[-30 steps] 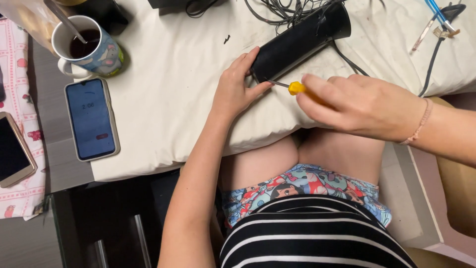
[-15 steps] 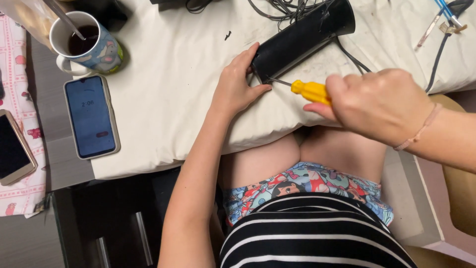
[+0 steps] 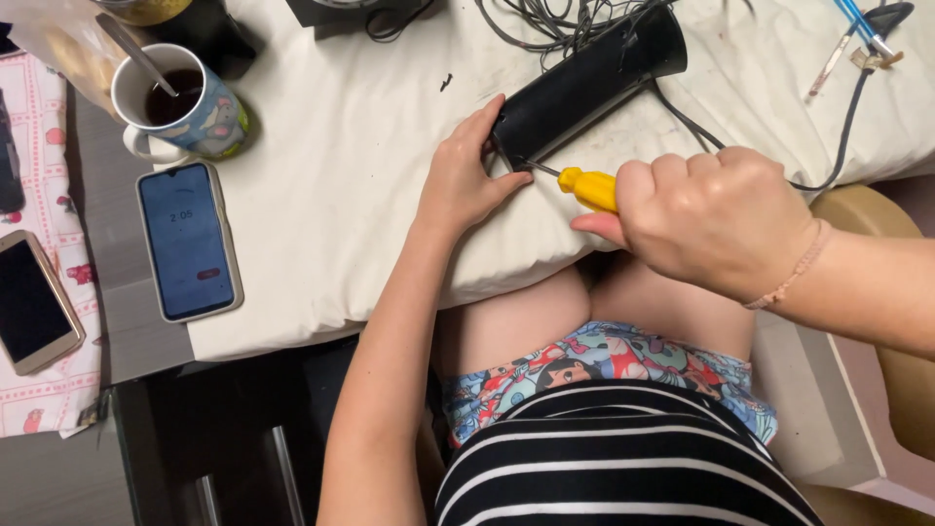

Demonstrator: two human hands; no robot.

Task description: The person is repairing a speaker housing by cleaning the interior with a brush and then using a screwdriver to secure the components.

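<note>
White, slightly soiled cloth [image 3: 351, 185] drapes the work surface, its near edge hanging over the seated person's lap, and on it lies a long black cylindrical speaker housing [image 3: 584, 83], set at a slant with its near end toward the person. The left hand [image 3: 467, 175] rests flat and open against that near end, fingers spread along the side and thumb tucked under it, steadying it rather than clasping it. The right hand [image 3: 716, 219] is closed in a fist around a yellow-handled screwdriver [image 3: 584, 187], whose thin metal shaft reaches left to touch the end face of the housing; whether the tip sits in a screw head is too small to tell. To do this turn well, the shaft should probably stay in line with the fastener, with firm pressure inward so the tip does not slip, and the left hand should press the round body into the cloth so it cannot roll. The left thumb lies just beside the tip, so a slip could catch it. A tangle of dark cables [image 3: 555, 24] lies behind the housing. Well apart on the left stand a patterned mug of dark drink with a spoon [image 3: 180, 102] and a blue-screened phone [image 3: 187, 241].
</note>
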